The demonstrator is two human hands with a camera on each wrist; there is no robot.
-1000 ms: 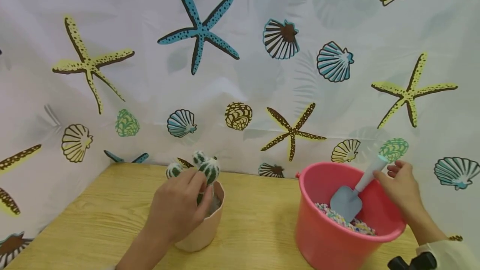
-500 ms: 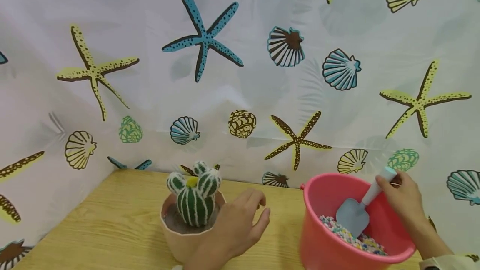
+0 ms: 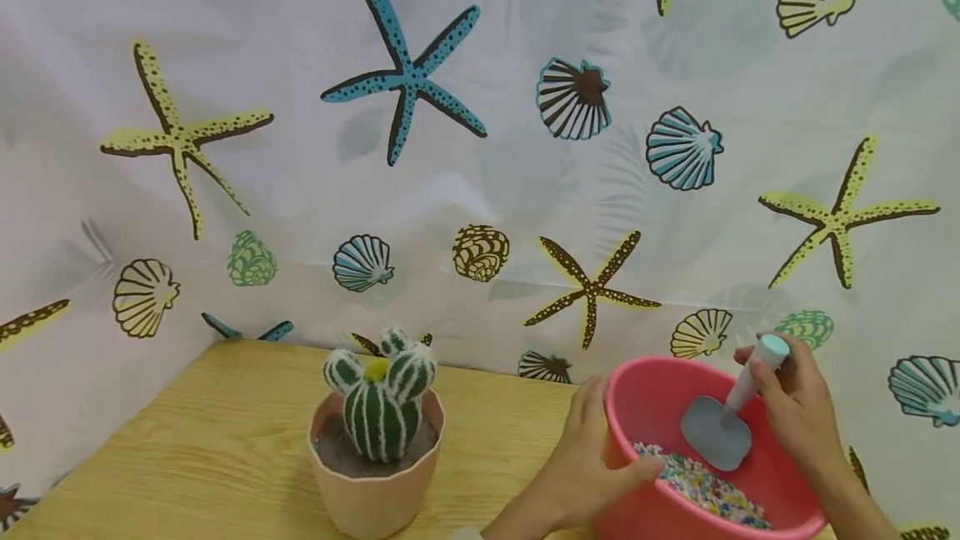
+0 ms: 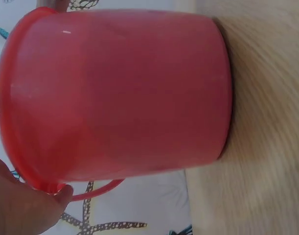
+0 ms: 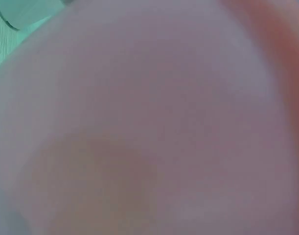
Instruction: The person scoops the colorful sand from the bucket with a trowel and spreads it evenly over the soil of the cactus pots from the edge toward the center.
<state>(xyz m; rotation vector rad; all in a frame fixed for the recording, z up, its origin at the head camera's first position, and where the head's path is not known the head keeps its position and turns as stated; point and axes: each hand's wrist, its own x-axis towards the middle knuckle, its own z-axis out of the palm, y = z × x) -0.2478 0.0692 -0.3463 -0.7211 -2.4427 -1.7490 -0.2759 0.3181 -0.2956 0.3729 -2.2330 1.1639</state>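
My left hand point(image 3: 581, 461) grips the left side of a pink bucket point(image 4: 125, 93), its thumb over the rim and its fingers along the outside. Small multicoloured beads point(image 3: 697, 486) lie in the bottom of the bucket. My right hand point(image 3: 802, 407) holds a toy shovel point(image 3: 716, 432) by its pale handle with a mint-green end. The shovel's grey-blue blade tilts down inside the bucket, above the beads. The right wrist view is mostly a blurred pinkish surface.
A knitted cactus point(image 3: 381, 419) stands in a peach pot point(image 3: 378, 507) left of the bucket, on a wood-grain table point(image 3: 210, 432). A white cloth point(image 3: 465, 182) printed with starfish and shells hangs close behind.
My left hand has left the cactus, swung right and taken hold of the bucket's rim. My right hand has kept the shovel and shifted its grip; the blade has risen off the beads.
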